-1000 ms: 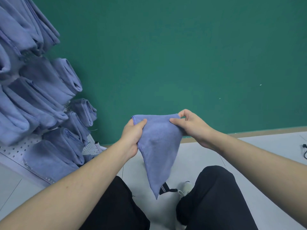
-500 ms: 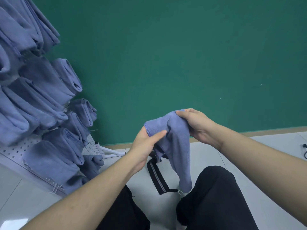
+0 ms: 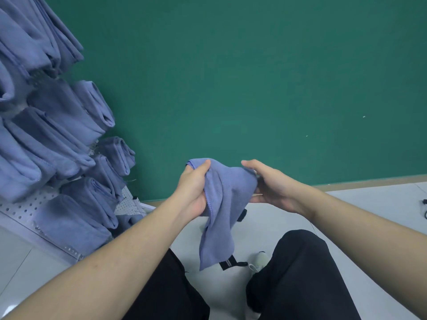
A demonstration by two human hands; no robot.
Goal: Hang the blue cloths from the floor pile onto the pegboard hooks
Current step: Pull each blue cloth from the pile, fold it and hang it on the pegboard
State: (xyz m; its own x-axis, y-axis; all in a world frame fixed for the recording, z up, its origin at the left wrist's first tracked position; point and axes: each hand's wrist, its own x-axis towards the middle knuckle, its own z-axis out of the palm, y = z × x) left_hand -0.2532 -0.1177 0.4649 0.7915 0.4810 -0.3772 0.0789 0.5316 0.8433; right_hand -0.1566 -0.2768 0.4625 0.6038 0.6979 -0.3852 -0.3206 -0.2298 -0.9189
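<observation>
Between the hands: one blue cloth (image 3: 227, 199) is held up in front of the green wall (image 3: 254, 77), its tail hanging down between the person's knees.
Left hand (image 3: 193, 190): fingers curled round the cloth's upper left edge, thumb on top, a firm bunching grip.
Right hand (image 3: 271, 187): fingers fairly straight and spread, touching the cloth's right corner; whether the thumb pinches it, I cannot tell.
Handling: light, soft and limp by my judgement; it sags wherever it is unsupported, so it is best gripped along the hemmed top edge or at two corners to keep a fold.
Left of the cloth: a white pegboard (image 3: 17, 210), its hooks already loaded with hung blue cloths (image 3: 60, 125).
Below the cloth: pale floor (image 3: 374, 218), a black strap (image 3: 227, 264) and a white shoe (image 3: 260, 260).
Floor pile: not in view.
</observation>
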